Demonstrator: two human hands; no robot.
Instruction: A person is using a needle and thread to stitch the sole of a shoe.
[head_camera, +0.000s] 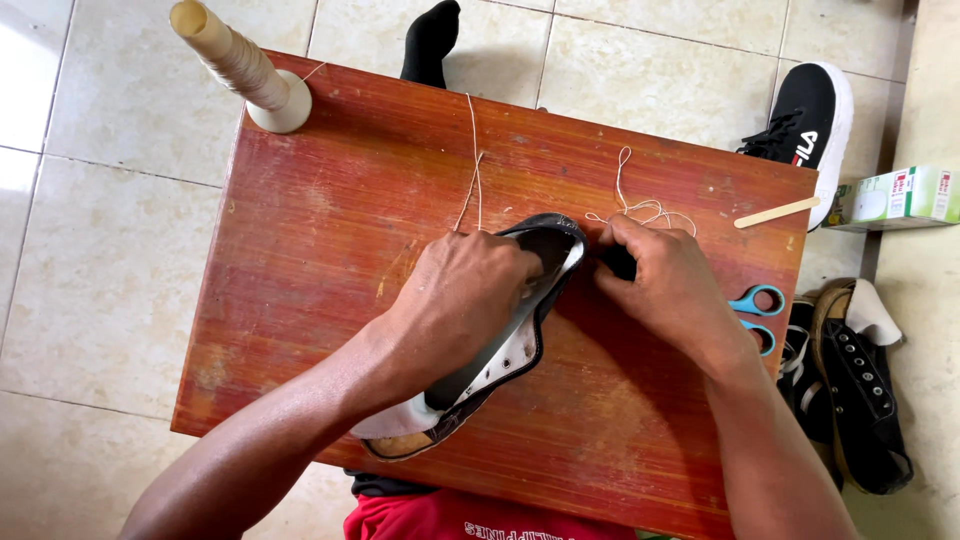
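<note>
Shoe: a dark canvas shoe (500, 330) is lying on the reddish wooden table (330, 230); its long axis is running from heel near the person's body to toe further out and right.
Left hand (455, 300): pressing down over the shoe's opening, fingers curled on the upper; clamped on it.
Right hand (665, 285): pinching together at the toe end, just beside the rim; what it is nipping is hidden.
Thread: pale thread (640, 208) is looping beyond the right hand, which is nearer it; a spool (240, 65) is standing far left.
Scissors: blue-handled scissors (757, 312) are lying at the right wrist.

blue scissors (757, 312), wooden stick (777, 212), thread cone (240, 66)
</note>
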